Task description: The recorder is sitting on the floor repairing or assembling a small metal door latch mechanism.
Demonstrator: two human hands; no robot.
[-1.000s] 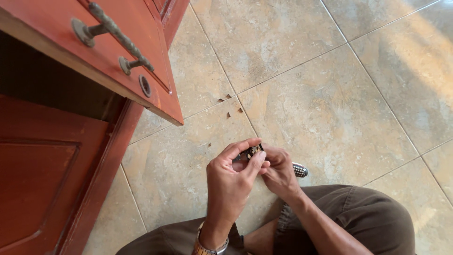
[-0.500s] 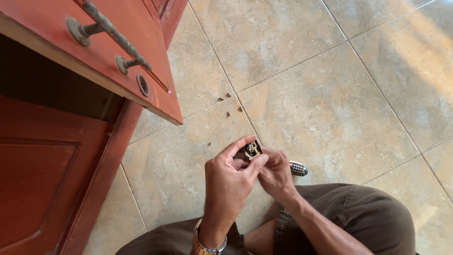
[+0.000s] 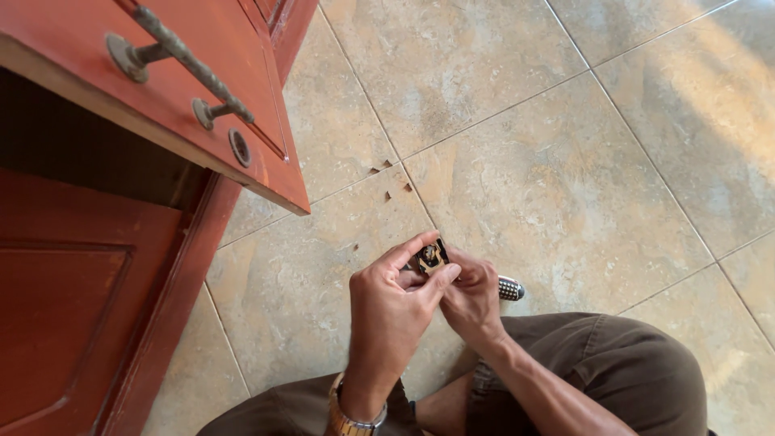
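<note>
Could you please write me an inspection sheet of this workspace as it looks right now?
Surface: beige stone-look tiled floor with dark grout lines.
Job's things: small dark and brass-coloured metal lock part, held above the floor between both hands.
Clutter: a few small brown chips on the tiles; a dark studded handle end showing behind the right hand.
Hands: left hand pinches the part with thumb and forefinger; right hand supports it from the other side.
Cables: nothing seen.
Surroundings: red wooden door with a twisted metal pull handle and round keyhole; red door frame; olive trousers.
</note>
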